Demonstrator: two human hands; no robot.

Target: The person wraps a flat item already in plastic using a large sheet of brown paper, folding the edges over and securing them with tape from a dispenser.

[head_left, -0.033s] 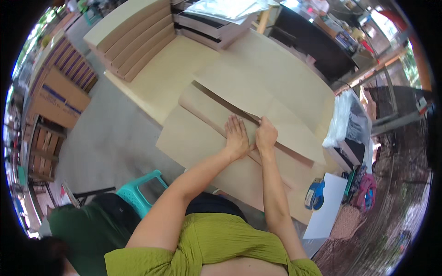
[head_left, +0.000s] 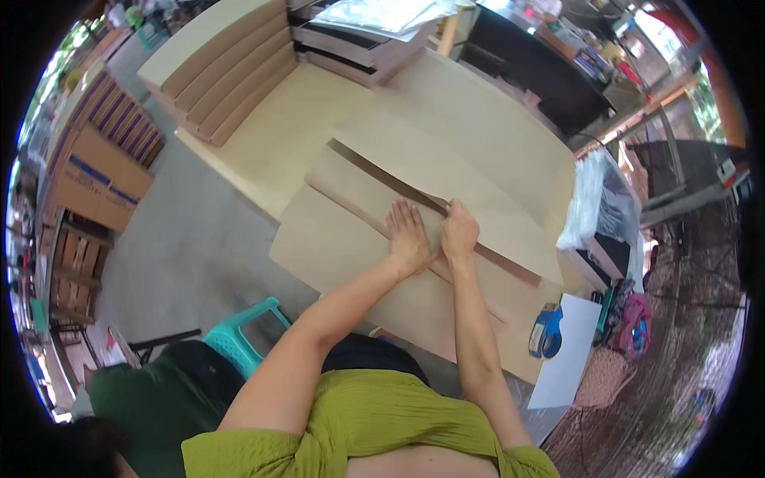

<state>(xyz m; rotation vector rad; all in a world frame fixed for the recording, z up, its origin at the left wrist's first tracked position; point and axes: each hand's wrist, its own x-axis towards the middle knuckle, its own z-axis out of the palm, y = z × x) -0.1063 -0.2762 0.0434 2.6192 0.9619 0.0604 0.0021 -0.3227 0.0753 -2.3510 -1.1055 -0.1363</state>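
**Outdoor workbench, both hands down on a cardboard fold**

Open-air workshop setup, big plywood table with grey concrete floor below it and a dirt yard off to the right.

Starting at the hands: the left hand is spread flat, palm down and fingers splayed, pressing on a long flap of the flat brown cardboard sheet that covers the near part of the table. The right hand sits just beside it, touching it, fingers curled and pinching at the flap's edge right where a dark crease line runs diagonally across the sheet. Neither hand has lifted anything off the table; both are on that one sheet.

My read is that this is the folding step, flattening or setting a crease on the flap. The next move probably calls for sliding both hands along the crease with even pressure so the fold stays straight.

Going outward: a blue tape dispenser rests near the sheet's right end, beside a white sheet. A stack of flat cardboard boxes sits at the table's far left, and a teal plastic stool stands on the floor.
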